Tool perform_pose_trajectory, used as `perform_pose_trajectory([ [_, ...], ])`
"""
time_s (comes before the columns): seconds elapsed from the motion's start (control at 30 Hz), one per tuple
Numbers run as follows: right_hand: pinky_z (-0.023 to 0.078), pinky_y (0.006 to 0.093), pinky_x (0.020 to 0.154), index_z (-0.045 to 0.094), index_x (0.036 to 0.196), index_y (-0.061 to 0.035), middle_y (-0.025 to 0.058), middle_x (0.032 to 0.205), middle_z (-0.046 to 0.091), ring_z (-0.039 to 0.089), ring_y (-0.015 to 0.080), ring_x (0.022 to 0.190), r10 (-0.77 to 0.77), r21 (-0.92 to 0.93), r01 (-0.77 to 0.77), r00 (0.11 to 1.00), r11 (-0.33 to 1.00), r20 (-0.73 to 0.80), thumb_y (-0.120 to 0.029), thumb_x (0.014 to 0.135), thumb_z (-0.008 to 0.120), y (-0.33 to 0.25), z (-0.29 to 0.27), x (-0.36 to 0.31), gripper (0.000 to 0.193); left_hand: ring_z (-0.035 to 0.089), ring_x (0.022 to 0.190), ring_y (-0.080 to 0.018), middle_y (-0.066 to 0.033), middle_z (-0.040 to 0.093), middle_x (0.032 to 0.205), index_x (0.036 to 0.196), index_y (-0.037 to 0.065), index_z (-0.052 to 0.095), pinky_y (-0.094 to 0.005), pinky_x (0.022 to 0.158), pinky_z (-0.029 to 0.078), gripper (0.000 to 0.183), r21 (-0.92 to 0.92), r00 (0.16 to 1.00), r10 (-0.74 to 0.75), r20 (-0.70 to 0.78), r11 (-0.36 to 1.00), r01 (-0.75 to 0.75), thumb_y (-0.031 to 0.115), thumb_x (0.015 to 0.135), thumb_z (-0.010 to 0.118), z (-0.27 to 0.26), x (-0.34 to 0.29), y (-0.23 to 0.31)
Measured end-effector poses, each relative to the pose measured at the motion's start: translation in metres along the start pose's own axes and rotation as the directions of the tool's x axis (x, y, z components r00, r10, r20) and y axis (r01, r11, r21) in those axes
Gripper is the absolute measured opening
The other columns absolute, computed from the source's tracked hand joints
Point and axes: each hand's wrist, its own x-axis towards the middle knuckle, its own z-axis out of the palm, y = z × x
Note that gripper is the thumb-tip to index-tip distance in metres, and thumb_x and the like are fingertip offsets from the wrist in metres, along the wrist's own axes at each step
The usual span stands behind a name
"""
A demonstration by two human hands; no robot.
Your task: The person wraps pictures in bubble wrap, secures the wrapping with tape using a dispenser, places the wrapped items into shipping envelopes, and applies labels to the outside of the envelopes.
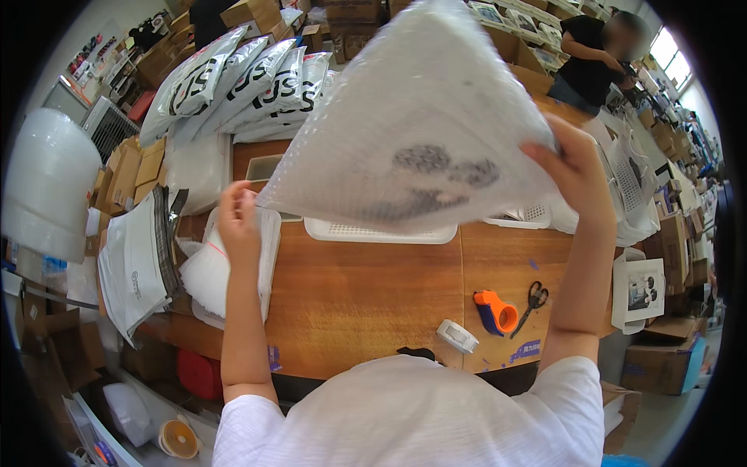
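Observation:
A translucent bubble wrap bag (405,109) is held up over the far side of the table, tilted with one corner pointing up. A flat item with dark printed shapes shows faintly through it. My right hand (572,163) is closed on its right edge, thumb in front. At the lower left corner of the bag, my left hand (239,214) has its fingers curled together against the wrap; the fingertips are slightly blurred. Below the left hand, white bubble wrap bags (208,279) lie in a white tray (270,265).
On the wooden table (366,288) are an orange and blue tape dispenser (496,313), black scissors (531,308) and a small white object (457,336). White baskets (381,232) stand beyond. Filled mailing bags (257,86) are stacked far left, flat mailers (136,261) nearer. A co-worker (587,58) stands far right.

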Motion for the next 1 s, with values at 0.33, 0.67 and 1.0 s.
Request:
perform_pose_trajectory([
  [0.33, 0.044, 0.0352, 0.081, 0.052, 0.103, -0.0005, 0.0115, 0.098, 0.058, 0.053, 0.0298, 0.086, -0.088, -0.639, 0.247, 0.959, 0.728, 0.271, -0.021, 0.079, 0.064, 0.093, 0.078, 0.118, 0.034, 0.053, 0.072, -0.022, -0.0106, 0.055, 0.082, 0.11, 0.001, 0.047, -0.0335, 0.069, 0.045, 0.037, 0.176, 0.903, -0.237, 0.359, 0.967, 0.184, 0.023, 0.083, 0.059, 0.101, -0.034, -0.147],
  [0.67, 0.037, 0.041, 0.093, 0.043, 0.116, -0.0001, 0.0191, 0.114, 0.051, 0.046, 0.0353, 0.108, -0.162, -0.506, -0.028, 0.931, 0.862, -0.328, -0.014, 0.077, 0.062, 0.118, 0.082, 0.015, 0.045, 0.056, 0.072, -0.0121, -0.0035, 0.061, 0.082, 0.093, 0.001, 0.057, -0.0242, 0.065, 0.045, 0.027, -0.423, 0.779, -0.388, 0.493, 0.676, 0.604, 0.0, 0.067, 0.053, 0.115, -0.031, -0.17],
  [1.0, 0.036, 0.0351, 0.096, 0.03, 0.131, 0.0028, 0.0191, 0.124, 0.045, 0.043, 0.0234, 0.117, 0.669, 0.546, -0.544, 0.742, 0.637, -0.042, -0.028, 0.076, 0.069, 0.092, 0.081, -0.203, 0.073, 0.062, 0.081, -0.024, -0.0129, 0.061, 0.092, 0.108, -0.003, 0.05, -0.0317, 0.067, 0.052, 0.051, -0.475, 0.665, -0.336, 0.667, 0.497, 0.727, -0.001, 0.057, 0.048, 0.036, -0.057, -0.031],
])
